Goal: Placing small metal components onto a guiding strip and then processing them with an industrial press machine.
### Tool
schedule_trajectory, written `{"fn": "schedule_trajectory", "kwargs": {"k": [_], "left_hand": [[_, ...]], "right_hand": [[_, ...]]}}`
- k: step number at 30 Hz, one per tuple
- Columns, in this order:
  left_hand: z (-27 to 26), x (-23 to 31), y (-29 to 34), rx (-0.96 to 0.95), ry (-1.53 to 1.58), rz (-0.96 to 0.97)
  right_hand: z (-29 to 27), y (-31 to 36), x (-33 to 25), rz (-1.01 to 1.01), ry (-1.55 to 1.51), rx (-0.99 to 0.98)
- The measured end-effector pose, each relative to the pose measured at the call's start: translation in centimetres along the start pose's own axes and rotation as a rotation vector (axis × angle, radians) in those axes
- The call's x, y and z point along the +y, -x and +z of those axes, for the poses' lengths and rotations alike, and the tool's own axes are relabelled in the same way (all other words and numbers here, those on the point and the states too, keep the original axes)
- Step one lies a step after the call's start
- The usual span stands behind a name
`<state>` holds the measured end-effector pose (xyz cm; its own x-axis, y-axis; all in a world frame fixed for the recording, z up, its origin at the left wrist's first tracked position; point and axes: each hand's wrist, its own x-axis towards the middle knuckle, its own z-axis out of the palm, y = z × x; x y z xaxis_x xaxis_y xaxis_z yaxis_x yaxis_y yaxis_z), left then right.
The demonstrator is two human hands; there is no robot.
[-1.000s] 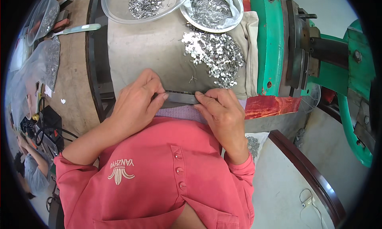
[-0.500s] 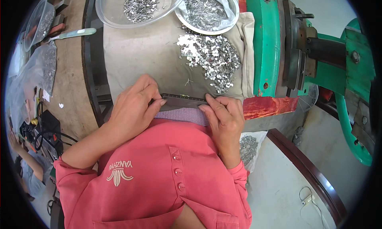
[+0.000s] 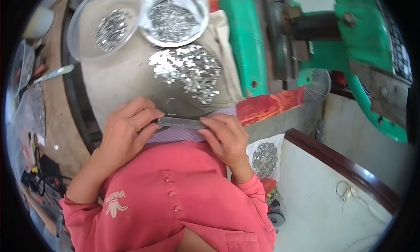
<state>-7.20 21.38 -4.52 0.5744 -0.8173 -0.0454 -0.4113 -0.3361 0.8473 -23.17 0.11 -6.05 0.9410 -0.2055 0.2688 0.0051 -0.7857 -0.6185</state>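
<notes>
We list 1 narrow grey metal bar (image 3: pixel 181 122), held crosswise between 2 hands, just in front of the pink shirt (image 3: pixel 146 177). Left hand (image 3: pixel 129 125): closed, thumb and fingers pinching the bar's left end. Right hand (image 3: pixel 225 136): thumb and fingertips gripping its right end.

Beyond the bar, on a grey-brown cloth (image 3: pixel 105 81), we record 1 loose pile of shiny metal pieces (image 3: pixel 192 70); behind it, 1 white bowl (image 3: pixel 174 45) of thin metal pieces; beside that, to the left, 1 clear tub (image 3: pixel 89 15) holding more. To the right we note 1 green machine (image 3: pixel 246 46).
</notes>
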Motion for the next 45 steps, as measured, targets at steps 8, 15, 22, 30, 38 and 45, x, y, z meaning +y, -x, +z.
{"fn": "schedule_trajectory", "kwargs": {"k": [8, 15, 22, 30, 38, 45], "left_hand": [[2.1, 7.2, -15.8, 0.036, -0.041, 0.663], [4.1, 9.8, -25.1, -0.151, -0.267, 0.744], [5.2, 11.1, -25.4, -0.294, -0.359, 0.758], [6.1, 11.2, -25.1, -0.229, -0.455, 0.89], [9.1, 7.7, -18.7, 0.207, -0.353, 0.984], [9.7, 6.1, -18.6, 0.171, -0.41, 0.946]], "right_hand": [[-10.8, -1.8, 2.6, -0.061, 0.375, 0.465], [-11.0, -3.1, 6.4, 0.127, 0.351, 0.589], [-11.0, -1.1, 4.9, 0.245, 0.36, 0.52], [-10.3, -0.4, 4.3, 0.301, 0.365, 0.496], [-8.6, -3.8, 6.1, 0.262, 0.244, 0.488], [-10.4, -2.9, 8.3, 0.487, -0.435, 0.431]]}}
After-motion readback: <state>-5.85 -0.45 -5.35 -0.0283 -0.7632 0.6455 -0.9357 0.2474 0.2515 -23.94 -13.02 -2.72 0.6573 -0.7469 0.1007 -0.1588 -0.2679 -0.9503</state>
